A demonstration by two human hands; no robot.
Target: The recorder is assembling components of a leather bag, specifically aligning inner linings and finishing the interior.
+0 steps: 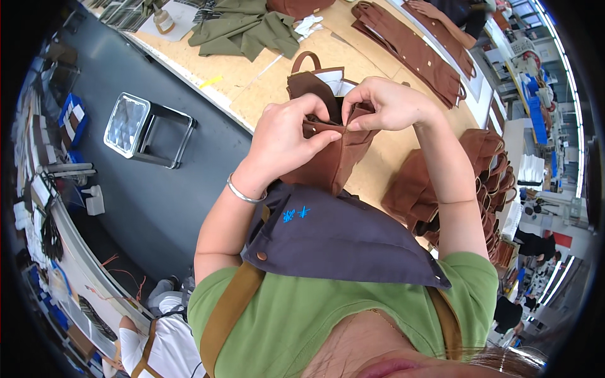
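Note:
A brown fabric bag [324,167] stands on the worktable edge close in front of my body. My left hand [287,133] pinches its upper edge between thumb and fingers, near a small metal stud. Right beside it, my right hand [387,106] grips the same rim at the corner seam, fingertips and thumb closed on the cloth. The two thumbs almost meet there. Behind my fingers rise a brown flap with a zipper edge, a loop handle [307,58] and some white material [331,79] inside the bag. My fingers hide part of the opening.
Several brown bags [416,183] are piled to the right on the wooden table [375,157]. Green cloth [246,28] and long brown pieces [403,47] lie at the back, near a co-worker's arm [450,22]. A metal-framed stool [129,126] stands left. Another person [170,334] is at lower left.

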